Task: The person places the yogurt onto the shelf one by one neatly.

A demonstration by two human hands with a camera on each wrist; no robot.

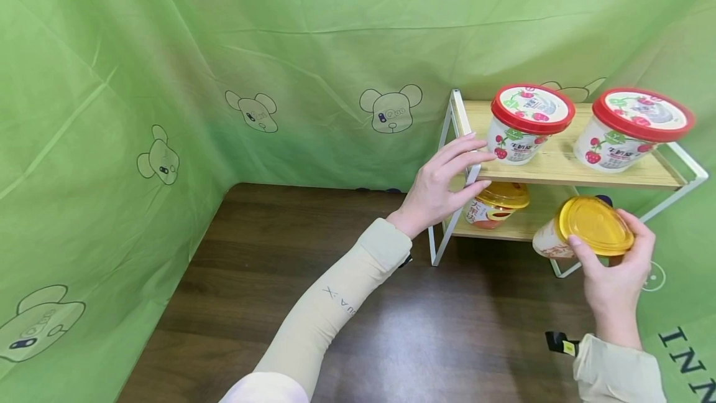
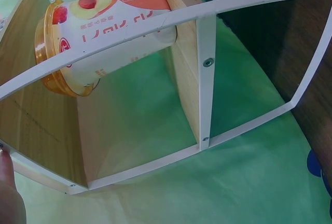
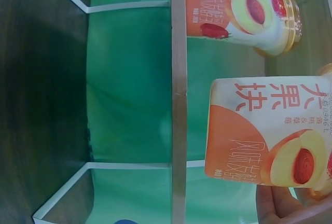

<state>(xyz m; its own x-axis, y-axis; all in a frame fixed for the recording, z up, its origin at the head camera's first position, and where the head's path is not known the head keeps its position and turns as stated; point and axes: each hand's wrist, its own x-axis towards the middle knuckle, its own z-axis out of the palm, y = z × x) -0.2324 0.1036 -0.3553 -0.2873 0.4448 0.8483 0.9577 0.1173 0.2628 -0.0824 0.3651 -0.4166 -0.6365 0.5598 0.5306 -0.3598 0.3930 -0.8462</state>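
My right hand (image 1: 621, 278) grips a yogurt cup (image 1: 595, 227) by its yellow lid, thumb on the near side and fingers round the far side. The cup is tilted, its base toward the lower shelf board; its peach-printed label (image 3: 270, 130) shows in the right wrist view. At the left end of the two-tier rack (image 1: 559, 170), my left hand (image 1: 433, 188) touches the white frame by the upper board, fingers extended and thumb lower. Another yellow-lidded yogurt cup (image 1: 495, 205) stands on the lower board, beside the left thumb in the head view.
Two white tubs with red lids, a left tub (image 1: 523, 135) and a right tub (image 1: 612, 145), stand on the upper board. The rack's white metal legs (image 1: 439, 247) rest on the dark wooden surface (image 1: 279, 278). Green cloth (image 1: 313, 67) hangs behind and at both sides.
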